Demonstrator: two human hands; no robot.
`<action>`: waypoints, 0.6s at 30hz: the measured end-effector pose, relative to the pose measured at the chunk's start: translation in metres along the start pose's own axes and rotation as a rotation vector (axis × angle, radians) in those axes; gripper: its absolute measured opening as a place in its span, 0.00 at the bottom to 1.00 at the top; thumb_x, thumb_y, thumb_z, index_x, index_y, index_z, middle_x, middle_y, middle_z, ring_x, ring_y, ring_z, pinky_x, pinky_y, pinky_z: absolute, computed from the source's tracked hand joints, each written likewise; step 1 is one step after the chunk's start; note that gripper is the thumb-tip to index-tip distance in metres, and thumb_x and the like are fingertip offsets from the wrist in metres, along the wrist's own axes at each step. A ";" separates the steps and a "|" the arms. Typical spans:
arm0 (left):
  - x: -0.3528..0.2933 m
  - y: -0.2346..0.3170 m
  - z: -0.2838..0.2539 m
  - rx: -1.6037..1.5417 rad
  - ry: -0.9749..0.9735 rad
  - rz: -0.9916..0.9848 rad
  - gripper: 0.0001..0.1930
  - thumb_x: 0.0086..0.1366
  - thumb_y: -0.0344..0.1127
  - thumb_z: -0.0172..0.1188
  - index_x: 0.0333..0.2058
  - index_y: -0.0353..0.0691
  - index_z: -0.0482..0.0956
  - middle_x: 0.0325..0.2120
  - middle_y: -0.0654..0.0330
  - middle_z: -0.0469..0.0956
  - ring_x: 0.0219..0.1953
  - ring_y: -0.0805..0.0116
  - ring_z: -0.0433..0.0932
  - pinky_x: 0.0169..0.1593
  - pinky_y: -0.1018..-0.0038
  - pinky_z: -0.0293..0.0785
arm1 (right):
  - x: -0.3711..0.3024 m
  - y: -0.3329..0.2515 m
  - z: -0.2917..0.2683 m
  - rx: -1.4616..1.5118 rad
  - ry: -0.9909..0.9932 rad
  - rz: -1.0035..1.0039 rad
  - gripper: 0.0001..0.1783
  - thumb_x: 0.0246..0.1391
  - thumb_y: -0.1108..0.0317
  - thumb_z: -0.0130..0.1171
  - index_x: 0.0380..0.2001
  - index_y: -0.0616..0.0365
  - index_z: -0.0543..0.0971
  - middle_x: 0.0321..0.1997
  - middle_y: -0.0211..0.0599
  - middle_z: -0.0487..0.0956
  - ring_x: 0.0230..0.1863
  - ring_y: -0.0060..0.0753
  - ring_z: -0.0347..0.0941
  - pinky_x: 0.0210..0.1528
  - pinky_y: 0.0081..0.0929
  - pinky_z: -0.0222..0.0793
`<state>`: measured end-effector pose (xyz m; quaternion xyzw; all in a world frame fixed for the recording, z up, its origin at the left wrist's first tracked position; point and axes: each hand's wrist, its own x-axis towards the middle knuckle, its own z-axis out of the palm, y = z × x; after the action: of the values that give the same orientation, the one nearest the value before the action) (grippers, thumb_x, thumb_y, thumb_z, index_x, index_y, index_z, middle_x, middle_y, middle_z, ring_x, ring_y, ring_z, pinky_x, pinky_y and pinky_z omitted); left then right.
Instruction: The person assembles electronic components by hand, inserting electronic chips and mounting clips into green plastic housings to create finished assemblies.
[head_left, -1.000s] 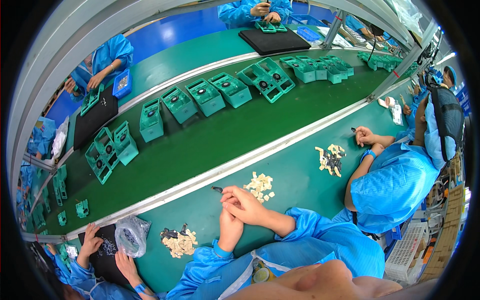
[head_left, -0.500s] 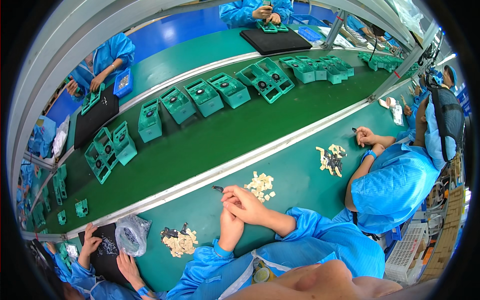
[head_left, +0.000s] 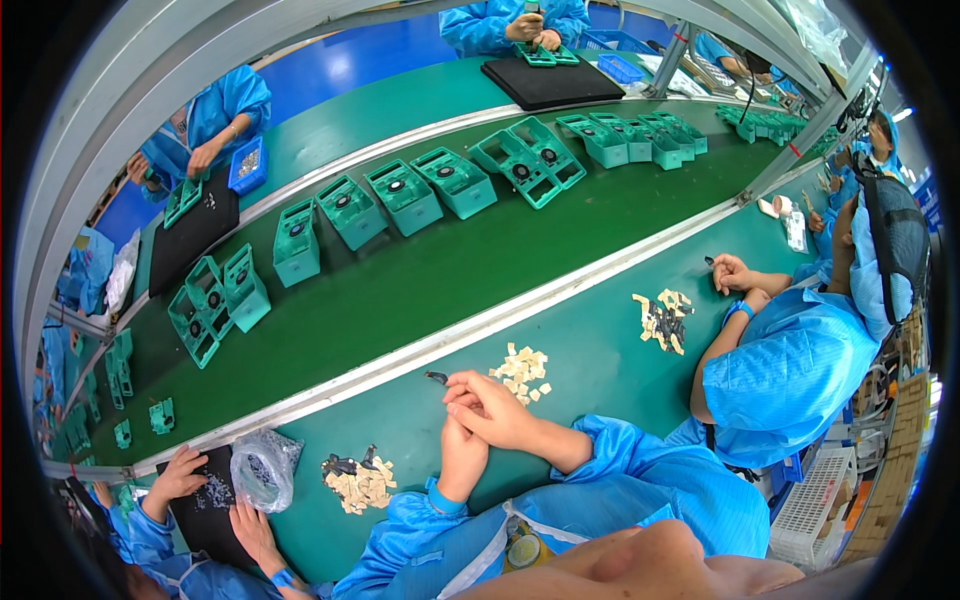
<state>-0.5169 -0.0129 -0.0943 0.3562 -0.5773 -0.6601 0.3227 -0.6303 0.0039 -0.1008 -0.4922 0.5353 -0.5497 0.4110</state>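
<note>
My right hand (head_left: 492, 410) lies across the top of my left hand (head_left: 462, 458), the two clasped together above the near table. Its fingers are closed around the left hand, whose own fingers are mostly hidden beneath. Just beyond the right fingertips is a small black piece (head_left: 436, 377); I cannot tell whether it touches them. Beside the right hand, at its far side, is a pile of small beige pieces (head_left: 520, 372). To the left of my left hand lies a mixed pile of beige and black pieces (head_left: 360, 484).
Green housings (head_left: 408, 195) stand in a row on the green belt (head_left: 420, 290) past a metal rail (head_left: 450, 338). A co-worker (head_left: 790, 345) sits at right by another pile (head_left: 662, 320). At left, another person's hands flank a clear plastic bag (head_left: 265, 470) and black mat (head_left: 215, 520).
My hands have not moved. The green housings have shifted very slightly left on the belt. At lower left, another person's hand has moved over the black mat.
</note>
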 end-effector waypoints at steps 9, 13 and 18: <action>0.003 -0.002 0.003 -0.016 0.010 -0.003 0.11 0.66 0.24 0.54 0.47 0.33 0.73 0.43 0.57 0.77 0.47 0.68 0.77 0.51 0.72 0.74 | 0.001 0.000 -0.004 -0.013 -0.002 -0.010 0.20 0.57 0.66 0.59 0.50 0.63 0.71 0.39 0.43 0.80 0.43 0.44 0.77 0.47 0.36 0.71; 0.002 0.000 0.006 0.012 0.015 0.002 0.11 0.65 0.24 0.54 0.47 0.33 0.73 0.42 0.58 0.77 0.46 0.68 0.78 0.51 0.72 0.74 | 0.000 -0.001 -0.007 -0.030 -0.008 -0.018 0.20 0.57 0.66 0.60 0.50 0.64 0.71 0.39 0.43 0.80 0.42 0.44 0.77 0.46 0.36 0.72; 0.003 -0.001 0.007 0.022 0.009 -0.002 0.11 0.65 0.24 0.54 0.47 0.33 0.74 0.42 0.58 0.77 0.46 0.68 0.78 0.51 0.73 0.74 | -0.001 -0.001 -0.008 0.008 -0.004 -0.009 0.20 0.57 0.66 0.60 0.50 0.64 0.71 0.39 0.44 0.80 0.42 0.43 0.77 0.46 0.36 0.72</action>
<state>-0.5246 -0.0110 -0.0950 0.3631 -0.5828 -0.6525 0.3206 -0.6382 0.0061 -0.0998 -0.4939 0.5303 -0.5526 0.4117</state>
